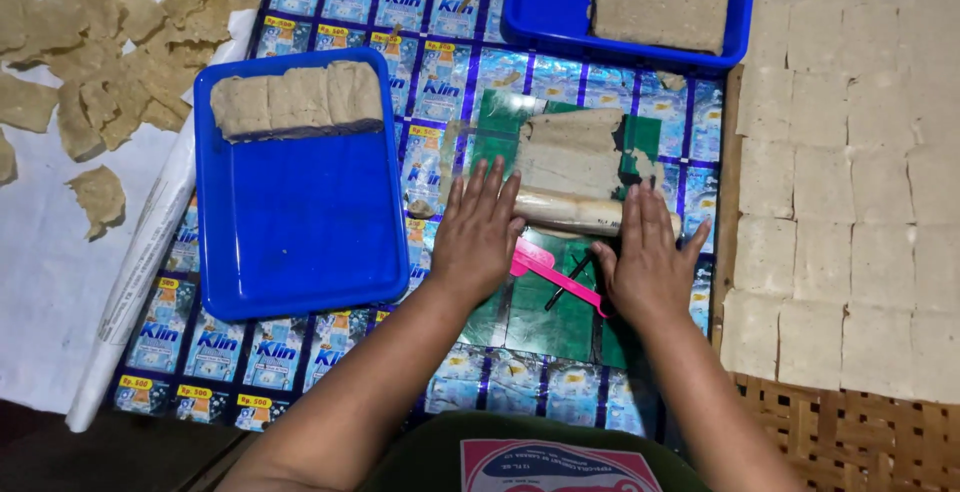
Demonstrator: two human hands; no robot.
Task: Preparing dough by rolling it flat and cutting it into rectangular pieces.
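My left hand [478,232] and my right hand [650,257] lie flat, fingers spread, on a pale roll of dough [575,212]. The rolled part lies under my fingertips. Beyond it the beige dough sheet [570,152] still lies flat on a green mat [545,312]. A pink knife [555,270] with a dark blade rests on the mat between my hands, just in front of the roll.
A blue tray [300,232] at the left holds a row of rolled pieces [297,98] along its far edge. Another blue tray [545,12] at the top holds a beige slab. Square sheets [850,202] cover the right side; torn scraps [110,42] lie at the upper left.
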